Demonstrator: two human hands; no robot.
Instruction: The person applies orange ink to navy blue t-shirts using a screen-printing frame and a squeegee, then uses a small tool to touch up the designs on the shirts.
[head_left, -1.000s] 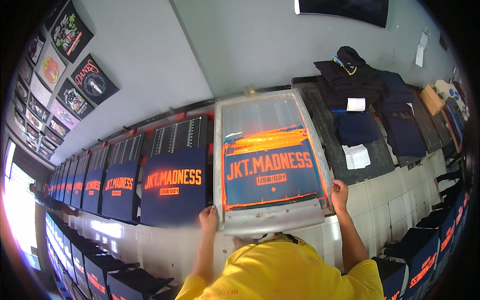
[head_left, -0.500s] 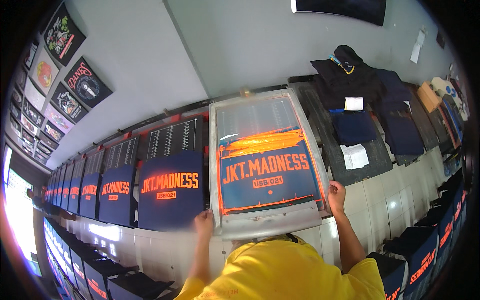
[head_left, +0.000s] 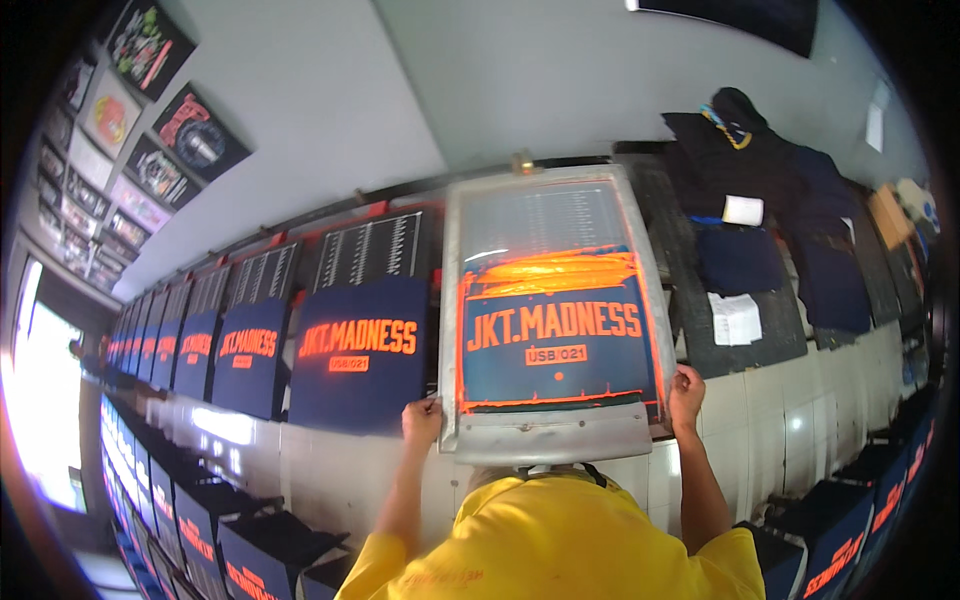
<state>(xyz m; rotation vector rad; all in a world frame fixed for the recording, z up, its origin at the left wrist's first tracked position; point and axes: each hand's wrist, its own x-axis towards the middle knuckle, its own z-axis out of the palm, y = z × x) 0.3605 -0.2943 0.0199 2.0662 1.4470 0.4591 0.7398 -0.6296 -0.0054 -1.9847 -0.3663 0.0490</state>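
Note:
In front of me, a screen-printing frame (head_left: 652,262) with a silver metal border lies over a dark printing board. Through its mesh, bright orange lettering shows on a navy blue ground, and a thick band of orange ink (head_left: 555,271) crosses above it. A wide silver bar (head_left: 545,440) with screw heads lies along the near end. My left hand (head_left: 422,420) is closed at the frame's near left edge. Opposite it, my right hand (head_left: 686,400) has curled fingers at the near right edge. The fingertips of both hands are partly hidden.
Leftward runs a row of boards bearing navy printed fabric pieces (head_left: 360,375). To the right, dark folded garments (head_left: 735,260) and white paper (head_left: 735,318) lie on another board. More printed pieces (head_left: 835,540) hang on racks behind me, both sides. A cardboard-coloured block (head_left: 889,216) stands far right.
My view has shifted a little, so the whole scene sits further right and slightly higher. Both hands stay at the frame's sides; the left one looks more tightly closed against the edge.

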